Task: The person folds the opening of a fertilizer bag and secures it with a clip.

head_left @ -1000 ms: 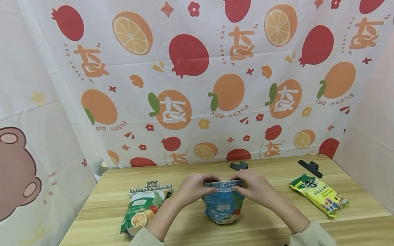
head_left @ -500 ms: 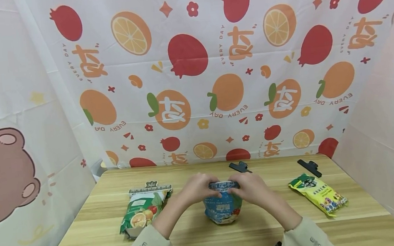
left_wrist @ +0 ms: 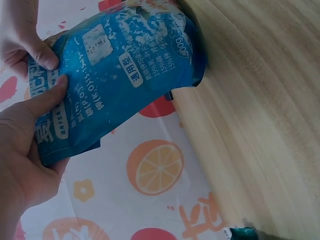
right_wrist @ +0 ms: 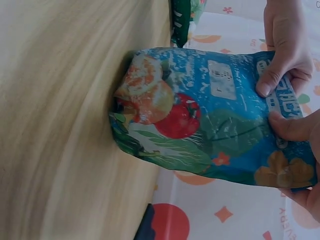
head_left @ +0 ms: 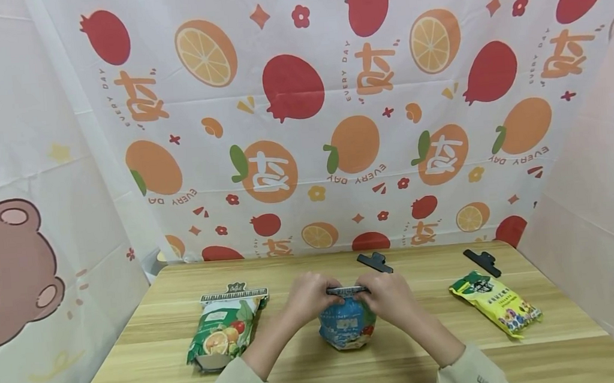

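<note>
Item one: a blue, glossy plastic pouch with white printed characters, a pale barcode panel and pictures of a tomato and leafy vegetables. It stands near the middle of the worktop, a pale, wood-grained surface; its base touches the wood and its upper edge is raised between the hands.

Hands, two, bare. Left hand: pinches the left end of the pouch's upper edge, thumb on the printed front, fingers behind. Right hand: pinches the right end of the same edge in like manner. A short stretch of the edge shows between them. Both forearms emerge from beige sleeves with dark lettering.

Item two: a green and white plastic bag printed with oranges and other produce, on the worktop to the left of the pouch. Along its top edge runs a long, pale, ruler-like clip with a dark ornamental handle.

Item three: a yellow plastic bag with a green top corner and printed flowers, lying aslant on the worktop, well to the right of the pouch.

Item four: a black, long-jawed clip, lying behind the right hand.

Item five: a second black clip of similar form, lying just beyond the yellow bag's upper end.

Backdrop: white fabric printed with oranges and red fruit.
</note>
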Demonstrator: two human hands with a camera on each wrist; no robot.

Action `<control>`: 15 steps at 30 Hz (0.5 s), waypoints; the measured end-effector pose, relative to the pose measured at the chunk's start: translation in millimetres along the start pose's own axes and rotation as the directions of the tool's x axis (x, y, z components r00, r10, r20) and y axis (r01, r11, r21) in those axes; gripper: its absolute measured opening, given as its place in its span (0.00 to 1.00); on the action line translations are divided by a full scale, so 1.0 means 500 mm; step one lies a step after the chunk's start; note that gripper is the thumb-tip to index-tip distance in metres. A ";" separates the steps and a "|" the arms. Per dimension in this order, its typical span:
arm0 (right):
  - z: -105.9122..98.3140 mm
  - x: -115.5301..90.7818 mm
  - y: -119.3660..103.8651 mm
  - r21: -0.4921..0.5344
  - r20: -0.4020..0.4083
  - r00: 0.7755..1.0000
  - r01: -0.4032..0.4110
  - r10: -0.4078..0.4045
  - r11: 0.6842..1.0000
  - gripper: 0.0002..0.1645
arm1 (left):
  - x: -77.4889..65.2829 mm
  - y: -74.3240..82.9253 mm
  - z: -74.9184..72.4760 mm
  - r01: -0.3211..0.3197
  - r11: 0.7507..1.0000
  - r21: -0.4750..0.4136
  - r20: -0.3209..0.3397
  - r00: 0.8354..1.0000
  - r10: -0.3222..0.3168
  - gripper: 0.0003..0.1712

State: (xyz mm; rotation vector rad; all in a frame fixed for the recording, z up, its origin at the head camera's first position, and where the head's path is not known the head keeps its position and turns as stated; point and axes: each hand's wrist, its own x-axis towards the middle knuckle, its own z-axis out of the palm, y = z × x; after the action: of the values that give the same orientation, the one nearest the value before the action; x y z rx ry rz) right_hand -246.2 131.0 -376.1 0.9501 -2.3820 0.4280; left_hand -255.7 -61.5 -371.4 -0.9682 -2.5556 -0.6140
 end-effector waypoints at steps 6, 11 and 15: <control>-0.010 0.003 -0.007 -0.099 0.078 0.996 0.054 -0.046 0.994 0.11 | -0.001 0.008 -0.010 -0.013 0.995 0.100 0.125 0.992 0.000 0.09; -0.020 0.007 -0.015 -0.135 0.183 0.983 0.045 -0.019 0.990 0.14 | -0.001 0.017 -0.014 -0.038 0.986 0.162 0.192 0.981 0.006 0.12; -0.020 0.009 -0.020 -0.132 0.188 0.982 0.006 0.019 0.991 0.12 | -0.001 0.019 -0.012 -0.010 0.990 0.143 0.172 0.985 -0.015 0.11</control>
State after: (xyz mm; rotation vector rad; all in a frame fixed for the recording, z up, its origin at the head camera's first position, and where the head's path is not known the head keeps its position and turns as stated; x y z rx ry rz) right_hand -238.5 126.1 -364.6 0.9597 -2.5481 0.1864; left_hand -248.0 -58.2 -363.9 -1.0085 -2.7087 -0.3540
